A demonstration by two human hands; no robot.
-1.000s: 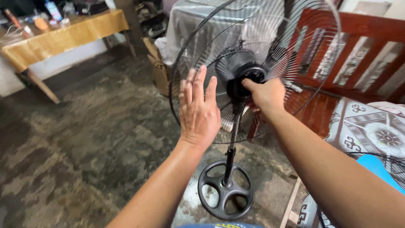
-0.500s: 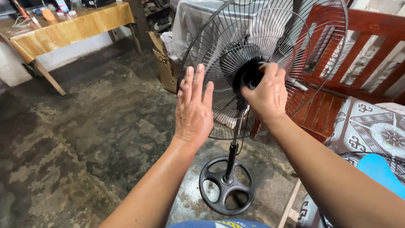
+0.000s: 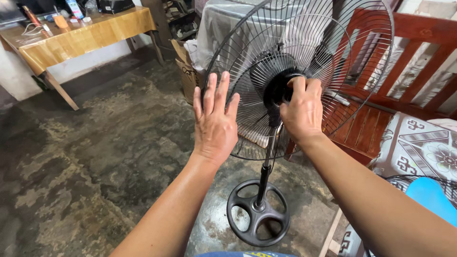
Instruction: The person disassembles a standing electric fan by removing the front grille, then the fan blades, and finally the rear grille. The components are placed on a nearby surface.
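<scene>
A black stand fan stands on the floor in front of me, with a round wire rear guard (image 3: 247,43), a thin pole and a round black base (image 3: 258,212). No blades are on it. My left hand (image 3: 215,119) lies flat with fingers spread against the left side of the wire guard. My right hand (image 3: 301,109) is closed around the black round hub (image 3: 278,90) at the guard's centre.
A wooden table with a yellow cloth (image 3: 81,35) and small items stands at the back left. A cardboard box (image 3: 187,71) sits behind the fan. A red wooden bench (image 3: 381,114) is at right, with a patterned cushion (image 3: 419,147) and a blue fan blade (image 3: 428,195).
My right hand has turned on the hub, fingers now wrapped over its top. My left hand stays flat on the guard. The view shifted slightly.
</scene>
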